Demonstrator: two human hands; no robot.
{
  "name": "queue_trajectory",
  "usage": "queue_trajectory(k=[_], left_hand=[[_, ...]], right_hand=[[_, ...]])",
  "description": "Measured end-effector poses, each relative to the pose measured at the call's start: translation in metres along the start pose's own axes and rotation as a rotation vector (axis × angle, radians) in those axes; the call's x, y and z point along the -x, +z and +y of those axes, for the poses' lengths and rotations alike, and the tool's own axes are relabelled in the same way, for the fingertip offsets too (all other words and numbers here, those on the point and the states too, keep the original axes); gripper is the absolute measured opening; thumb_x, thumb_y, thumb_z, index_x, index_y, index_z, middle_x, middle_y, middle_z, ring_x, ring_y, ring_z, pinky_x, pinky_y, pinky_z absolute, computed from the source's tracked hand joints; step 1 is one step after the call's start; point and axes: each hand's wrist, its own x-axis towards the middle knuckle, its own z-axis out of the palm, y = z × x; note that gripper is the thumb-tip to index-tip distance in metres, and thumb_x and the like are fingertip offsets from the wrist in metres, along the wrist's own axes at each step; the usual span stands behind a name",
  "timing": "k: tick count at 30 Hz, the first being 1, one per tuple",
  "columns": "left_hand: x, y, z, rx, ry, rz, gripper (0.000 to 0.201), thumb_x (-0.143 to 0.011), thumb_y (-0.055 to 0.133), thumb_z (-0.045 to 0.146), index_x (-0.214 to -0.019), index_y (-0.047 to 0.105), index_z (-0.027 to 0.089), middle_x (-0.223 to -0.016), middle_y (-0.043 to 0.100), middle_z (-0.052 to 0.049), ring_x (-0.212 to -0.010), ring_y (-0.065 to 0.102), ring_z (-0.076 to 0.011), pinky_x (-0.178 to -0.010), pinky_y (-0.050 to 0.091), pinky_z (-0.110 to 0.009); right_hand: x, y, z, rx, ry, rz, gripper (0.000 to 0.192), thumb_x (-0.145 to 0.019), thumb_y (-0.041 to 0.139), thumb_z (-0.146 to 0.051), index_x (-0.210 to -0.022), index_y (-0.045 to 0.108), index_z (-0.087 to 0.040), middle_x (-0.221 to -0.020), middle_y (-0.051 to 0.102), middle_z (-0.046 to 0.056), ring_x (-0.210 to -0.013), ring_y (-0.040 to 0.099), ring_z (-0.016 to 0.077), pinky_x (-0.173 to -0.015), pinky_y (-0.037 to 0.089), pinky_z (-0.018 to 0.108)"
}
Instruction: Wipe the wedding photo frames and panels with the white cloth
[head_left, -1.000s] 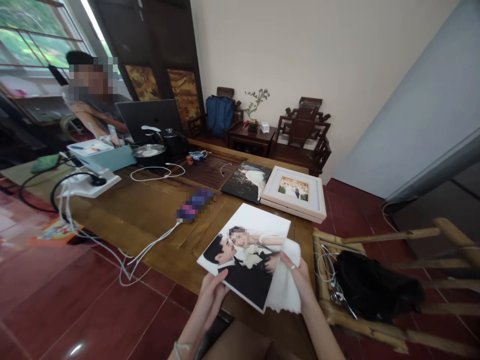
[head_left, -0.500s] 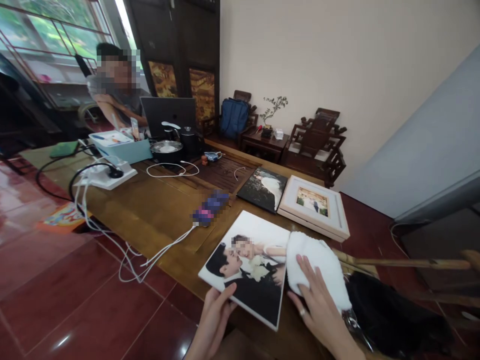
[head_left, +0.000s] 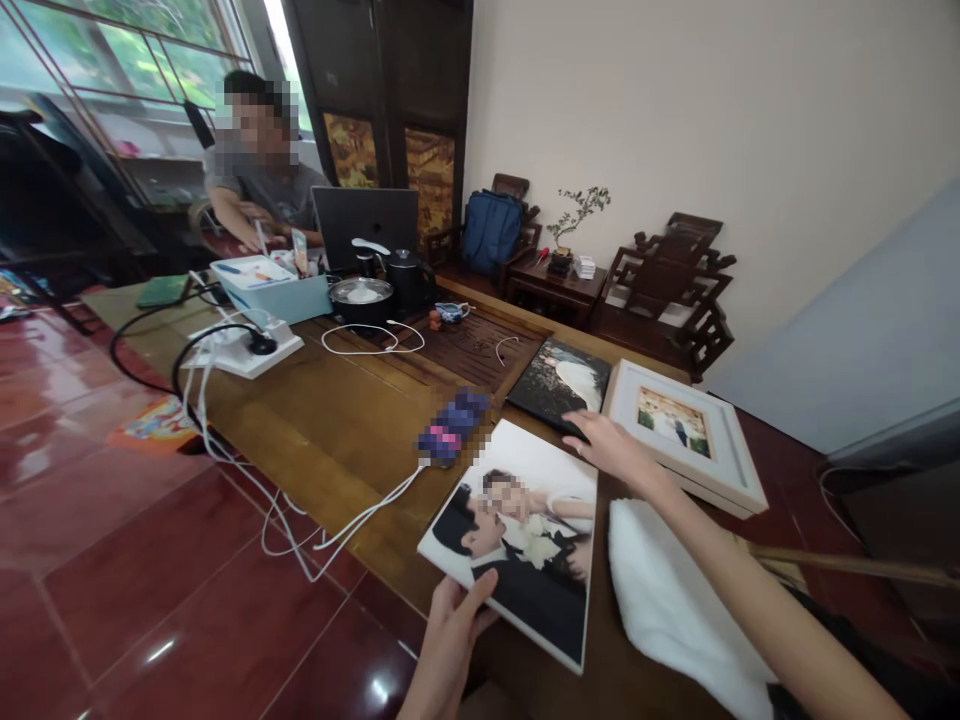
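A wedding photo panel (head_left: 525,560) with a white edge lies tilted near the table's front edge. My left hand (head_left: 457,620) grips its lower left edge, thumb on top and fingers underneath. Stretched over the table, my right hand (head_left: 604,445) has its fingers apart at the near edge of a darker photo panel (head_left: 551,385); whether they touch it I cannot tell. Beside that panel sits a white-framed photo (head_left: 675,420) on top of another frame. Under my right forearm lies a white cloth (head_left: 660,590), partly hidden by it.
A phone (head_left: 454,430) on a charging cable lies left of the panels. Farther left are a power strip (head_left: 247,350), a blue box (head_left: 274,295), a pot (head_left: 361,298) and a laptop (head_left: 364,225). A person (head_left: 262,190) sits behind them. Wooden chairs (head_left: 667,280) stand by the wall.
My right hand has left the white cloth and moved forward to the darker photo panel. My left hand keeps its hold on the wedding photo panel. The view has shifted slightly.
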Motion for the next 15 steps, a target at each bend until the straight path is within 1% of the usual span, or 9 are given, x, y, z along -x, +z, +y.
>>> queue_trajectory(k=[2,3,4,6,8,10,12,15], left_hand=[[-0.002,0.002,-0.003,0.019,0.021,0.014,0.039,-0.061,0.081,0.032,-0.095,0.070,0.016,-0.101,0.071,-0.013,-0.099,0.065,-0.0288,-0.083,0.054,-0.038],[-0.002,0.002,-0.004,0.033,0.033,0.017,0.040,-0.061,0.081,0.034,-0.096,0.070,0.017,-0.102,0.070,-0.013,-0.100,0.064,-0.0288,-0.083,0.054,-0.038],[-0.003,0.001,-0.005,0.042,0.040,0.018,0.041,-0.061,0.081,0.035,-0.096,0.069,0.018,-0.103,0.070,-0.013,-0.101,0.064,-0.0290,-0.083,0.054,-0.038],[-0.006,-0.002,-0.006,0.040,0.028,0.026,0.042,-0.060,0.081,0.037,-0.096,0.069,0.018,-0.104,0.069,-0.013,-0.102,0.063,-0.0298,-0.082,0.054,-0.038],[-0.008,-0.005,-0.005,0.023,0.025,0.042,0.043,-0.060,0.081,0.038,-0.096,0.069,0.017,-0.106,0.069,-0.013,-0.102,0.063,-0.0303,-0.081,0.055,-0.038],[-0.010,-0.008,-0.002,0.011,0.042,0.046,0.043,-0.061,0.080,0.038,-0.097,0.069,0.017,-0.109,0.068,-0.014,-0.103,0.063,-0.0308,-0.081,0.055,-0.039],[-0.011,-0.009,0.001,0.000,0.049,0.035,0.043,-0.062,0.080,0.037,-0.098,0.068,0.016,-0.111,0.067,-0.014,-0.104,0.062,-0.0315,-0.082,0.055,-0.039],[-0.014,-0.007,0.004,-0.018,0.030,0.022,0.044,-0.064,0.078,0.037,-0.102,0.067,0.017,-0.114,0.066,-0.015,-0.109,0.060,-0.0320,-0.084,0.054,-0.040]], right_hand=[[-0.042,0.019,0.015,0.177,-0.055,-0.044,0.057,-0.084,0.055,-0.039,-0.133,0.045,-0.012,-0.137,0.044,0.021,-0.123,0.044,0.0316,-0.097,0.037,0.042],[-0.057,0.028,0.022,0.259,-0.048,-0.072,0.067,-0.083,0.054,-0.049,-0.138,0.039,-0.013,-0.142,0.038,0.022,-0.127,0.038,0.0350,-0.099,0.033,0.047],[-0.067,0.035,0.028,0.323,-0.056,-0.105,0.076,-0.081,0.053,-0.057,-0.141,0.034,-0.014,-0.144,0.033,0.023,-0.129,0.035,0.0379,-0.101,0.030,0.052],[-0.078,0.046,0.036,0.399,-0.086,-0.151,0.085,-0.079,0.048,-0.065,-0.145,0.027,-0.016,-0.144,0.032,0.025,-0.127,0.036,0.0408,-0.100,0.028,0.055],[-0.082,0.051,0.041,0.426,-0.135,-0.168,0.081,-0.084,0.044,-0.061,-0.146,0.024,-0.014,-0.142,0.034,0.027,-0.123,0.042,0.0402,-0.098,0.031,0.052],[-0.082,0.054,0.042,0.442,-0.164,-0.168,0.072,-0.089,0.040,-0.052,-0.145,0.023,-0.009,-0.140,0.035,0.031,-0.119,0.046,0.0398,-0.095,0.034,0.050],[-0.083,0.055,0.041,0.455,-0.181,-0.167,0.068,-0.091,0.038,-0.045,-0.144,0.023,-0.005,-0.137,0.036,0.034,-0.117,0.048,0.0407,-0.093,0.035,0.050],[-0.085,0.054,0.039,0.463,-0.202,-0.168,0.066,-0.091,0.038,-0.041,-0.143,0.024,-0.002,-0.135,0.038,0.036,-0.115,0.050,0.0417,-0.092,0.035,0.052]])
